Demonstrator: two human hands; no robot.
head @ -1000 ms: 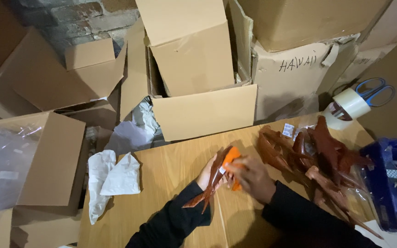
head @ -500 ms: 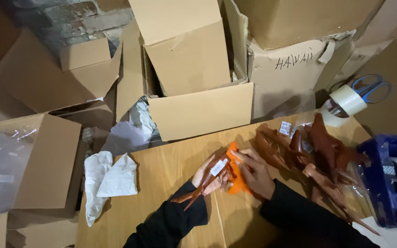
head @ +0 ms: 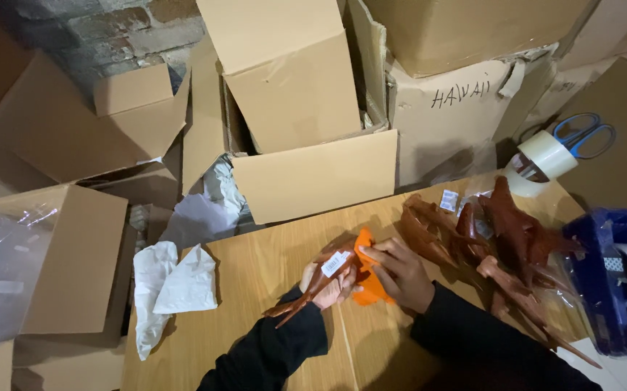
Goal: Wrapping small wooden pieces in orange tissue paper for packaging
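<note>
Two hands meet at the middle of the wooden table, both busy with one bagged brown toy figure. The left hand is wrapped around its body, fingers curled under it, so the long thin tail end points out toward 8 o'clock. The right hand comes in from 3 o'clock and pinches an orange piece against the figure's front end, just beside a small white sticker label on the wrapping.

At 3 o'clock from the hands lies a heap of similar brown figures in clear bags, and past it a blue tape dispenser at the table's edge. A roll of tape and blue-handled scissors rest at about 1 o'clock. Crumpled white paper sits at 9 o'clock, and open cardboard boxes crowd the space at 12 o'clock.

To do this well, I judge the left hand should keep a firm hold on the thick body rather than the slender tail, which looks likely to bend, while the right hand works the orange piece with the fingertips only, keeping the label flat and uncovered.
</note>
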